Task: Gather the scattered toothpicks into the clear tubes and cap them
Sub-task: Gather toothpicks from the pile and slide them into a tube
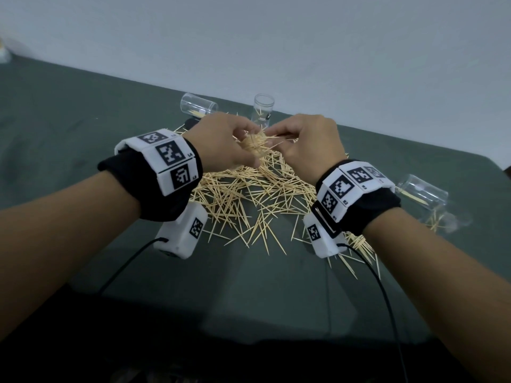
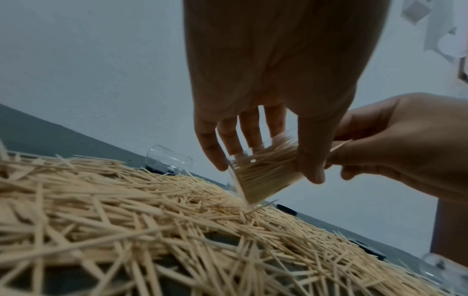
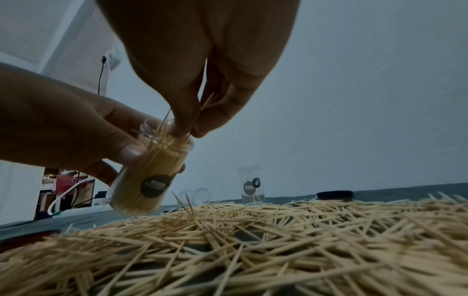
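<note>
From the head view the held tube hides behind the knuckles. Left hand wraps it, packed full, tilted above the pile. Right hand pinches toothpicks at its mouth. An upright tube stands at twelve o'clock.

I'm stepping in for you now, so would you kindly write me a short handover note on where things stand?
Left hand grips a nearly full tube, tilted, uncapped, above the pile.
Right hand pinches a few toothpicks at its mouth.
Loose toothpick pile covers the green table.
Upright tube behind holds only a few; two tubes lie on their sides, far left and right.
A black cap lies on the table.
Done: one tube almost filled. Left: the pile, three tubes, all capping.
</note>
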A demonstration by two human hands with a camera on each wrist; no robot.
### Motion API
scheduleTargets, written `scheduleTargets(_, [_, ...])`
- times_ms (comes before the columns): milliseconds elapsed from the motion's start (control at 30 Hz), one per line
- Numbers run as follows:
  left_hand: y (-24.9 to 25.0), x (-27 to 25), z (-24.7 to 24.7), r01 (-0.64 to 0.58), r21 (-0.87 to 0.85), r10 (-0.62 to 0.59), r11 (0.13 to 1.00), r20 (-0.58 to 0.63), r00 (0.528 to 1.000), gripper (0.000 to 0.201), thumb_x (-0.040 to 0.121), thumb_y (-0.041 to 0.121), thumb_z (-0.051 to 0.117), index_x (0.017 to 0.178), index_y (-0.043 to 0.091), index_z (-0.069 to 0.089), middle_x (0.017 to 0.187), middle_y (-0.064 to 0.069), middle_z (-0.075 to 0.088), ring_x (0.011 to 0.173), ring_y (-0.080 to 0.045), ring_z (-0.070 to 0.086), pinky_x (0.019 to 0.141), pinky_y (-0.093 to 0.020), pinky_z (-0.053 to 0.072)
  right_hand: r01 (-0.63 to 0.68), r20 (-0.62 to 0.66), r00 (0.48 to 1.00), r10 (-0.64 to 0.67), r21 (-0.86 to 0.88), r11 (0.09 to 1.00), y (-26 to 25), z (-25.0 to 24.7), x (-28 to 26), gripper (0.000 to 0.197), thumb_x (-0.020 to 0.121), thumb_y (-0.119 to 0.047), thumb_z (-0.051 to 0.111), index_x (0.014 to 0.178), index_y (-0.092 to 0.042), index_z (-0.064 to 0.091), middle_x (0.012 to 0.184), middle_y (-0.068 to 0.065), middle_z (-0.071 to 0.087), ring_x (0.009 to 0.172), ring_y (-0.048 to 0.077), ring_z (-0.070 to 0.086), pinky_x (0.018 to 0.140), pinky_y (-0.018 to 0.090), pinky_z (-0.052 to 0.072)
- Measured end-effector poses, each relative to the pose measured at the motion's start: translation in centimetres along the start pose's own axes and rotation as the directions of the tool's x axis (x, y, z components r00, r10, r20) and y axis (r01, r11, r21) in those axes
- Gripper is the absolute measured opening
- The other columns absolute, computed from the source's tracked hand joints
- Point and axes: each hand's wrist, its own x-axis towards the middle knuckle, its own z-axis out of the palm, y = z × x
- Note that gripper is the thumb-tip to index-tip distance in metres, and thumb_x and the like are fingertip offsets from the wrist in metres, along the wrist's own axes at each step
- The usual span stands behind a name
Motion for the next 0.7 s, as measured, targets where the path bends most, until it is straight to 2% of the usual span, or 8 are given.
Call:
scheduleTargets(67, [0.21, -0.11, 0.35, -0.008, 0.005, 0.008, 1.000, 0.014, 1.000, 0.063, 0.073, 0.038, 0.082, 0.130, 0.037, 0.056, 0.095, 0.020, 0.055, 0.089, -0.002, 0.060, 0.062, -0.014, 0.039, 0.048, 0.031, 0.998, -0.045, -0.068, 0.997, 0.12, -0.05, 0.07, 0.018, 0.088, -0.013, 0.070, 0.103, -0.020, 0.077, 0.094, -0.008, 0.066, 0.081, 0.000, 0.054, 0.070, 0.000, 0.036])
scheduleTargets(167, [0.22, -0.10, 0.67, 0.000, -0.008, 0.000, 1.000, 0.016, 1.000, 0.065, 0.072, 0.039, 0.083, 0.131, 0.037, 0.056, 0.105, 0.015, 0.057, 0.094, -0.004, 0.059, 0.065, -0.015, 0.040, 0.079, 0.078, 0.995, -0.069, -0.137, 0.987, 0.16, -0.12, 0.01, 0.024, 0.090, -0.008, 0.065, 0.107, -0.022, 0.075, 0.095, -0.011, 0.056, 0.091, 0.005, 0.052, 0.076, 0.010, 0.035])
scheduleTargets(333, [-0.19, 0.03, 0.10, 0.042, -0.039, -0.043, 0.998, -0.026, 0.999, 0.063, 0.075, 0.034, 0.081, 0.132, 0.031, 0.055, 0.092, 0.017, 0.056, 0.083, 0.001, 0.060, 0.057, -0.012, 0.042, 0.112, 0.204, 0.976, -0.076, -0.176, 0.978, -0.03, -0.38, 0.04, 0.032, 0.093, -0.007, 0.060, 0.121, -0.021, 0.068, 0.117, -0.003, 0.061, 0.108, 0.011, 0.055, 0.089, 0.014, 0.036])
scheduleTargets(400, [-0.36, 0.06, -0.15, 0.051, -0.035, -0.052, 0.998, -0.033, 0.998, 0.066, 0.074, 0.036, 0.082, 0.134, 0.031, 0.054, 0.092, 0.018, 0.055, 0.084, 0.001, 0.060, 0.059, -0.014, 0.043, 0.121, 0.161, 0.983, -0.092, -0.175, 0.977, 0.19, -0.37, 0.16, 0.031, 0.093, -0.008, 0.061, 0.120, -0.022, 0.069, 0.114, -0.002, 0.063, 0.104, 0.010, 0.057, 0.086, 0.014, 0.036])
scheduleTargets(533, [0.10, -0.07, -0.04, 0.016, -0.012, -0.016, 1.000, 0.009, 1.000, 0.065, 0.075, 0.035, 0.081, 0.134, 0.031, 0.053, 0.091, 0.019, 0.054, 0.084, 0.001, 0.060, 0.059, -0.013, 0.041, 0.073, 0.015, 0.997, -0.072, -0.070, 0.995, 0.63, -0.40, 0.24, 0.014, 0.087, -0.010, 0.070, 0.095, -0.020, 0.076, 0.087, -0.011, 0.064, 0.072, -0.009, 0.054, 0.070, 0.001, 0.038])
scheduleTargets(600, [0.44, -0.24, 0.27, -0.009, 0.012, 0.009, 1.000, 0.027, 1.000, 0.066, 0.075, 0.034, 0.081, 0.134, 0.032, 0.053, 0.088, 0.020, 0.054, 0.083, 0.000, 0.061, 0.057, -0.011, 0.039, 0.089, 0.017, 0.996, -0.088, -0.060, 0.994, 0.56, -0.48, 0.14, 0.011, 0.084, -0.011, 0.073, 0.089, -0.020, 0.078, 0.080, -0.013, 0.066, 0.070, -0.007, 0.056, 0.070, 0.000, 0.038])
scheduleTargets(667, [0.51, -0.30, 0.47, -0.016, 0.025, 0.015, 1.000, 0.026, 1.000, 0.065, 0.075, 0.034, 0.082, 0.133, 0.032, 0.055, 0.088, 0.020, 0.055, 0.082, -0.001, 0.060, 0.057, -0.011, 0.039, 0.133, 0.053, 0.990, -0.129, -0.064, 0.989, 0.42, -0.49, 0.01, 0.014, 0.084, -0.009, 0.072, 0.091, -0.019, 0.079, 0.086, -0.008, 0.071, 0.079, 0.001, 0.061, 0.076, 0.002, 0.039])
scheduleTargets(700, [0.45, -0.27, 0.47, -0.006, 0.021, 0.006, 1.000, 0.015, 1.000, 0.064, 0.074, 0.035, 0.082, 0.132, 0.032, 0.055, 0.088, 0.020, 0.056, 0.081, 0.000, 0.060, 0.057, -0.011, 0.040, 0.157, 0.071, 0.986, -0.152, -0.071, 0.985, 0.43, -0.45, -0.05, 0.018, 0.085, -0.006, 0.070, 0.094, -0.018, 0.078, 0.092, -0.005, 0.072, 0.086, 0.007, 0.063, 0.081, 0.007, 0.042])
